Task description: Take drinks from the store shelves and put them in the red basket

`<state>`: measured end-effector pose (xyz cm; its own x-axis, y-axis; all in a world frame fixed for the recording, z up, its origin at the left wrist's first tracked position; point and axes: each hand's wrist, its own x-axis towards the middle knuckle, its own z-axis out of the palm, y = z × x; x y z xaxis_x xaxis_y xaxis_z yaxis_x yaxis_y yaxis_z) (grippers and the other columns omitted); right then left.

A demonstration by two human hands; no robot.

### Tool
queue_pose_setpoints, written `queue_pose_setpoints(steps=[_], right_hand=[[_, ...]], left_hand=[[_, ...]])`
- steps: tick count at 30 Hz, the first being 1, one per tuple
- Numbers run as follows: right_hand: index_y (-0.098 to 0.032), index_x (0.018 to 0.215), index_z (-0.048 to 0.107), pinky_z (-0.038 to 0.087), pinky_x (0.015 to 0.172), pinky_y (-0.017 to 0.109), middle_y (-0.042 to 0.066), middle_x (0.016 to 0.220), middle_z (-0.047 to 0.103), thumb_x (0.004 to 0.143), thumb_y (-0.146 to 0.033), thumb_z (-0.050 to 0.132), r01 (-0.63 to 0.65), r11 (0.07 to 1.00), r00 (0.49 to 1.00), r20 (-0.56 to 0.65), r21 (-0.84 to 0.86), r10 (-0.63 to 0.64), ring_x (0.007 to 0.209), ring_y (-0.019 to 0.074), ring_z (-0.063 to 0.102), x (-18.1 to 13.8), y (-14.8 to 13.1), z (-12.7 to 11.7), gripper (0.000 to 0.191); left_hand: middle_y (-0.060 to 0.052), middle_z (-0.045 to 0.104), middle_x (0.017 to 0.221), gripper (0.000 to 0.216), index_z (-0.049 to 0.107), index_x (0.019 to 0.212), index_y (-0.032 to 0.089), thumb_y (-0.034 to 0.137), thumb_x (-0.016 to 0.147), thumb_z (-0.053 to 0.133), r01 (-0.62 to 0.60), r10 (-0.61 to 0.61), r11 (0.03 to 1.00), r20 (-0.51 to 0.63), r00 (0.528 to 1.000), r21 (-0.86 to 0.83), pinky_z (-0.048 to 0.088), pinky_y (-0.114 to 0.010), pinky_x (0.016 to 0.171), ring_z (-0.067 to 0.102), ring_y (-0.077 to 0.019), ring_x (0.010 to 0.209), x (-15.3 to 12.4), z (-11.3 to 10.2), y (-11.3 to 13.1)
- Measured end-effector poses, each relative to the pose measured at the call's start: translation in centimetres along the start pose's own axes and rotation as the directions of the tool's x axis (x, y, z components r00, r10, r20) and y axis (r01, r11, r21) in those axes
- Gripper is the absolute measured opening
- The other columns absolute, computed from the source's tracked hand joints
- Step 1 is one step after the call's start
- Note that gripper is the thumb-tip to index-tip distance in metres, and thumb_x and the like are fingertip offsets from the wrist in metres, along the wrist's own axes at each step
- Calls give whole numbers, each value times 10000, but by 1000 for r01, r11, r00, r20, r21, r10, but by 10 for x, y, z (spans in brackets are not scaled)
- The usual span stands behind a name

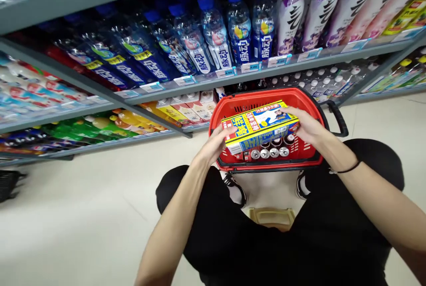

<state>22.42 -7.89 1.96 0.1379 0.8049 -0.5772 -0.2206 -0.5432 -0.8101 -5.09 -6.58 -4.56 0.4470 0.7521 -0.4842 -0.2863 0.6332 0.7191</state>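
A long carton (259, 124), printed yellow, blue and red, lies across my two hands above the basket. My left hand (218, 142) grips its left end, thumb on top. At the right end my right hand (308, 126) is closed round it, some fingers hidden behind the carton. Below is the red plastic shopping basket (314, 162) with black edging, on the floor between my feet. Several drink cans (269, 153) stand in it, their silver tops showing, partly covered by the carton.
Ahead runs a shelf (203, 83) with price tags. On it stand several blue-capped bottles (241, 29) and purple-and-white bottles (289, 24). Cartons (191, 108) and green bottles (76, 131) fill the lower shelf. A black handle (339, 119) juts from the basket's right. A beige stool (273, 216) is under me.
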Motion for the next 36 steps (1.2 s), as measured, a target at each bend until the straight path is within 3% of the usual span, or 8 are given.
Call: queue_pose_setpoints(steps=[4,8,11,14,19,23,28,36], right_hand=[[-220,1098,751,658,747,307,42,996,774,734,-355,947,289,953,956,88,-95,-281,1001,254,761,-14,-11,2,435],[-230,1118,768,591,990,332,14,1104,737,629,-210,982,531,804,846,224,-270,-484,1185,249,692,-22,-17,7,534],[-223,1252,749,527,1065,456,60,1199,733,697,-299,942,645,557,764,421,-523,-489,1160,317,687,-14,-7,17,593],[-238,1410,657,510,960,478,96,1184,740,813,-373,824,658,228,750,595,-717,-289,1039,346,698,6,10,31,635],[-186,1488,586,492,937,457,175,1280,705,918,-463,734,669,-47,741,670,-742,-38,1060,369,674,52,44,48,651],[-99,1530,534,478,1014,486,241,1335,683,950,-451,739,690,-90,723,689,-718,53,1132,402,664,89,80,51,709],[-93,1461,579,455,1092,489,237,1336,696,928,-375,783,692,-133,722,678,-710,138,1191,392,662,127,132,59,638],[-23,1460,545,500,1005,432,282,1321,687,1000,-304,701,645,-228,763,598,-730,245,1169,373,692,157,184,71,561]], left_hand=[[-116,751,1236,945,581,1455,219,338,613,992,-289,223,894,218,950,344,621,-363,924,745,-297,1103,-7,-18,20],[-107,715,1292,883,597,1381,214,391,616,1002,-436,233,550,371,899,712,574,-369,987,693,-307,1209,8,-29,21],[-140,730,1296,737,625,1304,174,376,675,952,-368,139,267,342,929,891,552,-423,1005,708,-341,1173,27,-24,12],[-164,753,1268,642,680,1286,167,315,705,910,-272,23,104,271,962,957,518,-431,1060,703,-368,1207,42,-21,10],[-152,772,1245,561,703,1272,190,333,745,833,-94,-54,130,101,993,987,537,-371,1000,727,-323,1152,50,-41,14],[-139,798,1030,487,729,1075,195,504,716,842,42,-99,132,-29,995,990,549,-353,849,750,-330,965,40,-60,13],[-146,784,1102,536,710,1057,208,637,747,797,56,-113,158,-38,993,986,531,-347,846,739,-331,1019,27,-65,13],[-185,754,1200,454,695,1041,180,593,856,725,71,-140,142,-51,989,987,528,-371,898,717,-343,1102,15,-62,20]])
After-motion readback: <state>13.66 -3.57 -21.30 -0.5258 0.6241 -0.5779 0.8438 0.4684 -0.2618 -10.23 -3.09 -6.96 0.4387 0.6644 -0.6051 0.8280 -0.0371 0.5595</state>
